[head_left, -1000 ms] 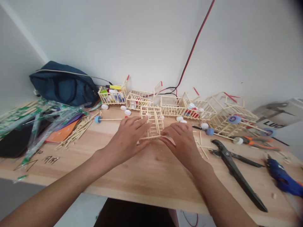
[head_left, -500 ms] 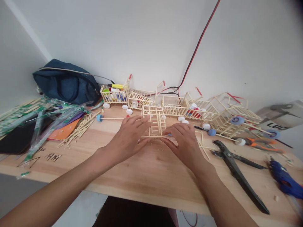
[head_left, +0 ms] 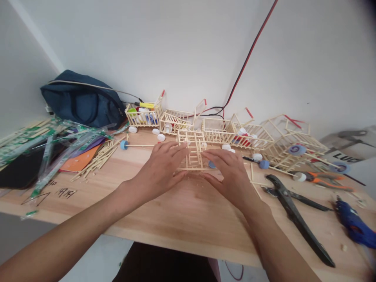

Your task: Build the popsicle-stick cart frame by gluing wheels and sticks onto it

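A small cart frame of thin wooden sticks stands on the wooden table in the middle of the head view. My left hand presses against the frame's left side, fingers together and thumb by its bottom stick. To the right of the frame my right hand lies flat with fingers stretched out, its fingertips close to the lower right corner. A blue bottle cap lies just by those fingertips.
Several finished stick carts with bottle caps line the wall. A blue bag, plastic sleeves and loose sticks lie left. Black shears, orange pliers and a blue glue gun lie right. A red cable runs up the wall.
My right hand has come off the frame's bottom stick and flattened, uncovering the blue cap. My left hand stays on the frame. The view has shifted slightly.
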A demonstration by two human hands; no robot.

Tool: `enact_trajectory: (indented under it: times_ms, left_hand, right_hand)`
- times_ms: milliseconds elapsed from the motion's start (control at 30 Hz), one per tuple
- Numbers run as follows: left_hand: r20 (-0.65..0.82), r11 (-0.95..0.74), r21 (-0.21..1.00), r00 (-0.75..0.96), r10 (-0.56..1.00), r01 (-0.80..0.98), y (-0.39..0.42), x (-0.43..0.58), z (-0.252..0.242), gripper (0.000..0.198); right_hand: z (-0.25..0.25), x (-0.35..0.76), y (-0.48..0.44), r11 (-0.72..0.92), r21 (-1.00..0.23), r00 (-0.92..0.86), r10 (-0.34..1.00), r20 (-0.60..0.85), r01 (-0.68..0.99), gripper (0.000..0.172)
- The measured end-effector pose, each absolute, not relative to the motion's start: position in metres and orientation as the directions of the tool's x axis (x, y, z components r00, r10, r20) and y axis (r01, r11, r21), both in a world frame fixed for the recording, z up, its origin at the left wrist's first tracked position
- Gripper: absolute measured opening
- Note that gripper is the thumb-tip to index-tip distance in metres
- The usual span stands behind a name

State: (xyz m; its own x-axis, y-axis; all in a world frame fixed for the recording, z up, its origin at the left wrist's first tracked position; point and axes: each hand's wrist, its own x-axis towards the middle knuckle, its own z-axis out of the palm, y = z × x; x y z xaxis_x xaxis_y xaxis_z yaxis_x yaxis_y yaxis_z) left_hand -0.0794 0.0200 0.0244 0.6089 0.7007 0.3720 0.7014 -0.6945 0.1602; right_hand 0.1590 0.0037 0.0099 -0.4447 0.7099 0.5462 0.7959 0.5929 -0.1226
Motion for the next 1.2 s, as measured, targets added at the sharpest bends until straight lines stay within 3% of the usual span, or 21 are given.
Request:
enact_trajectory:
  times_ms: [500, 833, 1200]
  left_hand:
    - [0.384, -0.695, 0.208, 0.595, 0.706, 0.689, 0.021, -0.078, 0.021, 0.048]
    - [0.465, -0.740, 0.295, 0.586, 0.664, 0.605, 0.021, -0.079, 0.015, 0.046]
    - [0.504, -0.820, 0.173, 0.666, 0.549, 0.545, -0.010, -0.082, 0.023, 0.047]
  right_hand:
    - [0.004, 0.162, 0.007, 0.625, -0.084, -0.471, 0.664, 0.581, 0.776, 0.036]
    - [0.005, 0.160, 0.004, 0.635, -0.155, -0.463, 0.687, 0.560, 0.756, 0.034]
    - [0.001, 0.161, -0.034, 0.618, -0.111, -0.464, 0.685, 0.561, 0.778, 0.037]
